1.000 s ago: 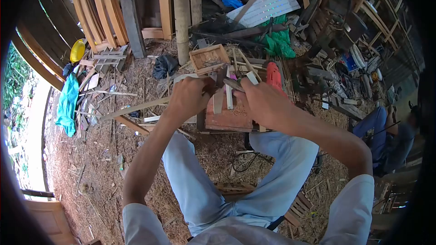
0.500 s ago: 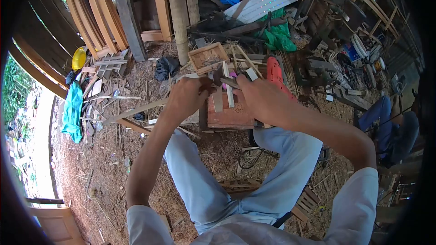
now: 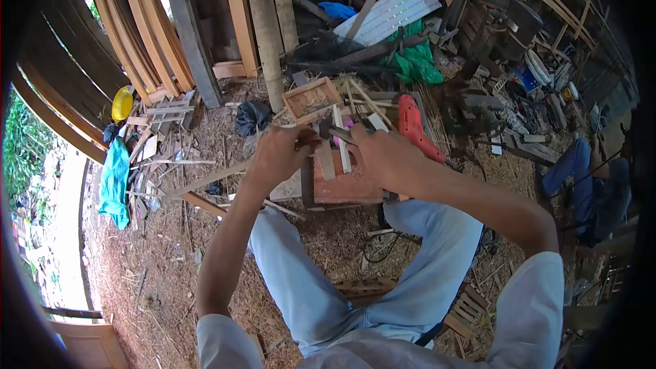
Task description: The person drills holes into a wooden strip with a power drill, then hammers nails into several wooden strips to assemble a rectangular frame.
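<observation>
My right hand [image 3: 386,154] is closed around the handle of a hammer [image 3: 342,134], whose dark head points left toward my other hand. My left hand [image 3: 281,154] has its fingers bent in a pinch; what sits between the fingertips is too small to make out. Below the hammer head, a thin flat wood piece [image 3: 327,164] and a pale wood strip [image 3: 343,147] lie over a reddish-brown wooden block [image 3: 348,188]. A red power tool [image 3: 415,130] rests just beyond my right hand.
A shallow wooden box [image 3: 311,100] with shavings lies beyond my hands. A black plastic bag [image 3: 252,118] is to its left. Long wood strips [image 3: 205,179] stick out leftward. Wood chips cover the floor [image 3: 164,260]. Another person [image 3: 581,188] is at far right.
The view has tilted slightly, so the scene sits a little lower. The hammer head has dropped closer to the wood pieces; both hands keep nearly the same pose.
</observation>
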Motion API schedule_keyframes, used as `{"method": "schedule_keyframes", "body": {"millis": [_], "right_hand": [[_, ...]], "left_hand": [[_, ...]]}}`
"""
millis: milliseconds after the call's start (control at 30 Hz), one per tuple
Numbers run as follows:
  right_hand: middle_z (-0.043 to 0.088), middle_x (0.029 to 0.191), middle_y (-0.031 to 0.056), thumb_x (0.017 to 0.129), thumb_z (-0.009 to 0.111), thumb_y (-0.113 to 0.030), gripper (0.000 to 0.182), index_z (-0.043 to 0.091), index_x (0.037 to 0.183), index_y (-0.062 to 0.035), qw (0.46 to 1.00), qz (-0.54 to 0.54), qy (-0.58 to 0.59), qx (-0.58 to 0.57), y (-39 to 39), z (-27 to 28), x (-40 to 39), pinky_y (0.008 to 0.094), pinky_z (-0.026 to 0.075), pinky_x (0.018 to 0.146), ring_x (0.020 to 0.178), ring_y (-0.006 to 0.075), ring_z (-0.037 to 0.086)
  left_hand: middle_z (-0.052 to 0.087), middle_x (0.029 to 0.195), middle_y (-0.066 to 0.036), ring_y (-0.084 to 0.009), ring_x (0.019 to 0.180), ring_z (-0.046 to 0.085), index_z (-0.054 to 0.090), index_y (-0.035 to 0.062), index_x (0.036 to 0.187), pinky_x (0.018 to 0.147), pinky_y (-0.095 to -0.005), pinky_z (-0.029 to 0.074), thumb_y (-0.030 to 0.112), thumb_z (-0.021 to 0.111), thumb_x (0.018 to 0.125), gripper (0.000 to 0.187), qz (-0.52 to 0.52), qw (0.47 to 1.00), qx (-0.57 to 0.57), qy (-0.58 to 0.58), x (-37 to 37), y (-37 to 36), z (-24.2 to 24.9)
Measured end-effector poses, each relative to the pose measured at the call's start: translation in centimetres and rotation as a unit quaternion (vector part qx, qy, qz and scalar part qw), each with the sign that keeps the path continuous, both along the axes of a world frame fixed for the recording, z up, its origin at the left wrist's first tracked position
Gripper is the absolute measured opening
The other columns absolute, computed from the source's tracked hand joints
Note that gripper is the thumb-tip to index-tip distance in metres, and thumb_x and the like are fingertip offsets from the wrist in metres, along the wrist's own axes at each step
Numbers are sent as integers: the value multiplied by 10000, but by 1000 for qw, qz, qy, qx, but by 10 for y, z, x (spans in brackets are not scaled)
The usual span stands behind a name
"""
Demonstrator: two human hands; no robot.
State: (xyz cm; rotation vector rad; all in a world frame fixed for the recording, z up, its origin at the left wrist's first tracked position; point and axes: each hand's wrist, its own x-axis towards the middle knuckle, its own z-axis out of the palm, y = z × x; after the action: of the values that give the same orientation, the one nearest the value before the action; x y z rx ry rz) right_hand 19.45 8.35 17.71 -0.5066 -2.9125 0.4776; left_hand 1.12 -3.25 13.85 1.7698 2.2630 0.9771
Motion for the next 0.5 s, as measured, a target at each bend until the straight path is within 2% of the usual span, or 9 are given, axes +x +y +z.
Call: {"method": "schedule_keyframes", "body": {"millis": [33, 100, 133, 200, 233, 333, 400, 433, 500], "right_hand": [[578, 615, 237, 953, 475, -215, 253, 471, 987, 36, 1000, 1, 3, 5, 1, 9, -2, 483, 461, 503, 569, 426, 592], [584, 627, 236, 948, 473, -210, 249, 468, 968, 38, 987, -58, 127, -82, -4, 25, -4, 494, 466, 512, 582, 437, 592], [584, 627, 236, 948, 473, -210, 249, 468, 968, 38, 987, -59, 127, -83, -3, 15, -4, 494, 466, 512, 582, 437, 592], [622, 753, 252, 907, 563, -220, 314, 454, 1028, 49, 994, -63, -50, -80, -2, -10, -3, 496, 504, 641, 778, 411, 642], [622, 753, 252, 907, 563, -220, 314, 454, 1028, 49, 994, -63, -44, -79, 4, -11, -2, 496, 504, 641, 778, 411, 642], [604, 717, 232, 902, 576, -244, 299, 497, 967, 36, 998, -3, 14, -59, 25, -3, -1, 480, 481, 641, 734, 383, 633], [574, 684, 209, 893, 592, -275, 308, 542, 918, 28, 972, -25, 131, -194, 33, -8, -1, 447, 436, 596, 633, 353, 581], [574, 684, 209, 893, 592, -275, 308, 542, 918, 28, 972, -16, 137, -188, 40, -19, -1, 447, 436, 596, 633, 353, 581], [538, 637, 184, 871, 624, -313, 357, 576, 860, 40, 958, -88, 218, -165, 53, -60, 1, 422, 391, 560, 558, 317, 502]], "left_hand": [[675, 763, -157, -295, 714, 672, 692, 26, 913, 678, -355, 511, 144, 693, 782, 177, 2, 1000, -8, 4, -1, 2, -2], [677, 771, -157, -298, 721, 673, 689, 28, 928, 682, -356, 512, 143, 682, 786, 183, 3, 999, -26, 17, -3, 0, -5], [679, 779, -157, -301, 728, 673, 685, 30, 943, 687, -356, 512, 142, 671, 791, 190, 8, 999, -41, 27, -4, 0, -5], [680, 790, -156, -300, 737, 673, 685, 35, 952, 686, -357, 513, 160, 669, 798, 199, -1, 1000, -29, 4, -2, -1, -3], [681, 801, -156, -300, 747, 673, 684, 40, 960, 685, -358, 513, 179, 668, 805, 208, -17, 1000, -15, -16, -3, 1, 1], [684, 829, -153, -297, 759, 672, 683, 45, 962, 678, -365, 511, 220, 674, 820, 226, -2, 999, 10, 51, -6, 2, -3], [676, 815, -160, -330, 762, 655, 683, 57, 954, 675, -396, 507, 264, 653, 835, 242, 19, 999, 11, 40, -10, -3, 2], [669, 801, -168, -363, 766, 637, 683, 69, 947, 671, -427, 504, 308, 632, 849, 264, 36, 999, 9, 19, -14, -4, 6], [663, 769, -152, -322, 701, 651, 667, 64, 977, 638, -395, 495, 261, 631, 857, 233, 49, 997, 32, 48, -32, -11, 17]]}}
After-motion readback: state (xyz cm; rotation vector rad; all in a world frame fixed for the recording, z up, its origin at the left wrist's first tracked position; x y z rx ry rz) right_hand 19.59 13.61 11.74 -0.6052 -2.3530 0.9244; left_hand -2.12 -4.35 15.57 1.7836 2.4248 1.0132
